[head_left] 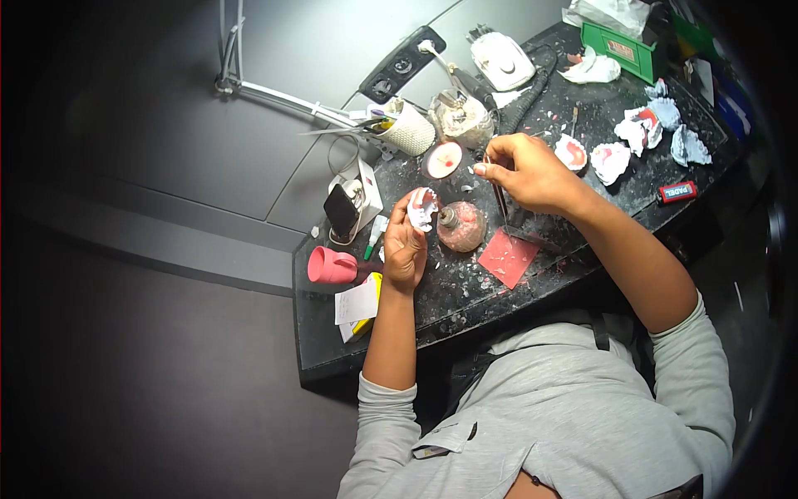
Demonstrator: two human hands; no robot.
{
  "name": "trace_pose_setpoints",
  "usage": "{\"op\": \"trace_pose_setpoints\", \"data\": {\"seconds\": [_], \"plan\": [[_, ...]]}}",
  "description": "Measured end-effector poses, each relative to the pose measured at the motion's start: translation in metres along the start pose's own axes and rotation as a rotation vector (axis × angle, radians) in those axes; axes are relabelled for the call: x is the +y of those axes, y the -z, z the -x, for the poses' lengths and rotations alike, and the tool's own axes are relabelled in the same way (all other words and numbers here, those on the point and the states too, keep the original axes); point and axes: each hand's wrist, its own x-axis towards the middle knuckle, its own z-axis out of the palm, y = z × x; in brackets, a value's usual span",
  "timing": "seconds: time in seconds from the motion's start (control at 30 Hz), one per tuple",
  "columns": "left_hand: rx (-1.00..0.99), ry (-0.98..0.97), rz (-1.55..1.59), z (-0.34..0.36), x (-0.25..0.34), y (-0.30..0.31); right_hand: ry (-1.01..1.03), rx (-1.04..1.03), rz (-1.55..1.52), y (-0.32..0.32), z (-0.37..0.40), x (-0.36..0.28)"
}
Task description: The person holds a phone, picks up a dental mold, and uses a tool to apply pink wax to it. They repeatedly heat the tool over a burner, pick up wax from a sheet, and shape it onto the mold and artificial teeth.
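Note:
My left hand (404,248) grips a white plaster dental cast (422,208) with pink material along its arch, raised at the left of a round glass burner (462,228). In my right hand (519,170) a slender metal tool is pinched between thumb and fingers, pointing down. Its exact tip is hard to make out. Below that hand a pink wax sheet (507,259) lies near the front edge, with a flat metal blade (536,238) across its upper corner. A small round dish (443,159) with pale contents and a red spot stands behind the burner.
Several plaster casts (611,163) sit at the right, near a red PADEL item (677,192). A pink mug (332,264), a phone (341,208) and a yellow-white box (359,308) stand left. Behind are a tool cup (409,130), a jar (462,119) and a green box (619,51).

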Motion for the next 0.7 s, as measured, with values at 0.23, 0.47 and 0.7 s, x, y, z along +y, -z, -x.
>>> {"op": "trace_pose_setpoints", "data": {"seconds": [0.23,0.47,0.7], "plan": [[-0.023,0.029,-0.029,-0.0011,-0.0030,-0.0024,-0.022,-0.010,0.013,0.0021,0.0033,-0.0038],[-0.035,-0.001,-0.016,0.0013,0.0007,-0.0046,-0.004,-0.007,0.013,0.0009,0.0013,-0.0010],[-0.076,-0.034,-0.139,-0.0013,0.0054,-0.0057,-0.002,-0.007,0.032,0.0013,0.0015,-0.0023]]}}
